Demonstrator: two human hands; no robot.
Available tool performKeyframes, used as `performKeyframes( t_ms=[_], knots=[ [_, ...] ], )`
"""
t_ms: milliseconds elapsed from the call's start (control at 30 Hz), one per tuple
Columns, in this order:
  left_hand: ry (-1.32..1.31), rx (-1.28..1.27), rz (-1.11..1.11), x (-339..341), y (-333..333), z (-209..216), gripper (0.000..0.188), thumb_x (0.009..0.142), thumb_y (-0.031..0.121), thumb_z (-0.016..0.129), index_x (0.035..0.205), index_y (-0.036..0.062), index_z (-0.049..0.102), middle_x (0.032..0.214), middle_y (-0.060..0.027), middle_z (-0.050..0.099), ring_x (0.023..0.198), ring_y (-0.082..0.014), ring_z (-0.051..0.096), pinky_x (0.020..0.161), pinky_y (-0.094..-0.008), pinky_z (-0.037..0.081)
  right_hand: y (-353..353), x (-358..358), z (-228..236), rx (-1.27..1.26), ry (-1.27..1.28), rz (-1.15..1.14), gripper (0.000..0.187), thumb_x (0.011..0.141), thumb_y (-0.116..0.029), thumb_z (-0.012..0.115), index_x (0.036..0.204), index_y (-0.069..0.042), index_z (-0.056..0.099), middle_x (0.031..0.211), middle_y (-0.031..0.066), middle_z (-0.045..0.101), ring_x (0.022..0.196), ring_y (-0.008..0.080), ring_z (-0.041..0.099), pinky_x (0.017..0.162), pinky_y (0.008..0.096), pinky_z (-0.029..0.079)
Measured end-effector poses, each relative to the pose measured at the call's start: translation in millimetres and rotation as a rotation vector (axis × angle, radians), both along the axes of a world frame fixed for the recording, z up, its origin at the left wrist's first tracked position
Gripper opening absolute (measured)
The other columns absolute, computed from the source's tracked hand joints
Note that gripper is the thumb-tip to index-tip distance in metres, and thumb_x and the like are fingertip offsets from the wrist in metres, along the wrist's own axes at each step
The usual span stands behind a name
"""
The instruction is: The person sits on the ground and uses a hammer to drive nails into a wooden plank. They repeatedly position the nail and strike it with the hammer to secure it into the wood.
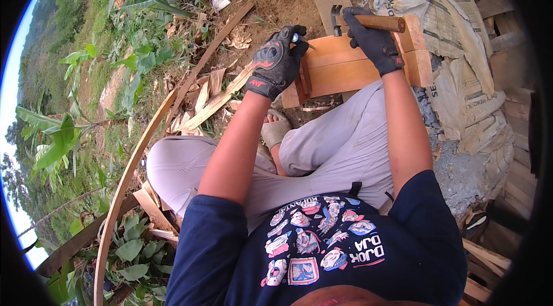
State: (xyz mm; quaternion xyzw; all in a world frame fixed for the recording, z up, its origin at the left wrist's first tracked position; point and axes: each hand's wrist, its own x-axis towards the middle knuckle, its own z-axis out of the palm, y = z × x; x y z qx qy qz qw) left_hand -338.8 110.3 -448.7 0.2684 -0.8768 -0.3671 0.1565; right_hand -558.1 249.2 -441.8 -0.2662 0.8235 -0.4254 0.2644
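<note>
My left hand [277, 59], in a black knuckle-guard glove, is closed around a slim tool with a blue end [295, 37]. A thin shaft shows beside the fingers, over the wood; its exact kind is too small to tell. Gripped in my gloved right hand [371, 41] is a claw hammer [386, 23], its handle pointing right and its dark metal head to the left. Both hands are above a small orange-brown wooden piece [340, 70], made of flat boards with upright end pieces, lying in front of my bent legs. My right hand covers part of it.
A loose board [333, 4] lies on the soil beyond the wooden piece. Cement-type sacks [455, 24] and grey powder [466, 170] are at the right, beside stacked planks [521, 133]. Long wood strips [129, 191], shavings and plants [57, 133] spread along the left.
</note>
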Motion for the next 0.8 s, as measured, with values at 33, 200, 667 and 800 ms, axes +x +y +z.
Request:
performKeyframes(
  t_ms=[33, 200, 667, 800],
  knots=[
    [-0.013, 0.031, -0.015, 1, 0, 3, 0.033, 0.100, 0.026, 0.062, 0.130, 0.0137, 0.063, 0.115, -0.0124, 0.074, 0.109, -0.0343, 0.070, 0.093, -0.0422, 0.054, 0, 0, -3, -0.014, -0.016, -0.010, 0.049, 0.093, -0.057, 0.062, 0.110, -0.013, 0.073, 0.079, 0.0039, 0.072, 0.064, 0.0156, 0.069, 0.070, 0.0332, 0.054],
    [0.017, 0.063, 0.044, 0, 2, 4, 0.033, 0.099, 0.027, 0.063, 0.129, 0.0133, 0.064, 0.115, -0.0119, 0.074, 0.109, -0.0315, 0.071, 0.092, -0.0418, 0.054, 1, 2, -1, -0.029, -0.009, 0.007, 0.049, 0.092, -0.059, 0.062, 0.108, -0.014, 0.072, 0.079, 0.0031, 0.072, 0.064, 0.0149, 0.069, 0.070, 0.0327, 0.053],
    [0.174, 0.114, 0.144, -1, 19, -28, 0.032, 0.101, 0.026, 0.063, 0.130, 0.0119, 0.061, 0.116, -0.0163, 0.071, 0.111, -0.0357, 0.068, 0.093, -0.0442, 0.053, 1, -13, -26, 0.055, 0.168, 0.074, 0.058, 0.094, -0.067, 0.051, 0.100, -0.016, 0.077, 0.075, 0.0015, 0.075, 0.080, 0.0165, 0.074, 0.080, 0.0342, 0.053],
    [0.196, 0.110, 0.122, -2, 20, -25, 0.030, 0.101, 0.024, 0.063, 0.128, 0.0118, 0.062, 0.115, -0.0165, 0.071, 0.112, -0.0368, 0.067, 0.093, -0.0450, 0.053, 0, -15, -32, 0.054, 0.203, 0.083, 0.059, 0.094, -0.069, 0.048, 0.101, -0.019, 0.079, 0.075, 0.0016, 0.076, 0.085, 0.0171, 0.074, 0.084, 0.0348, 0.053]
  ],
)
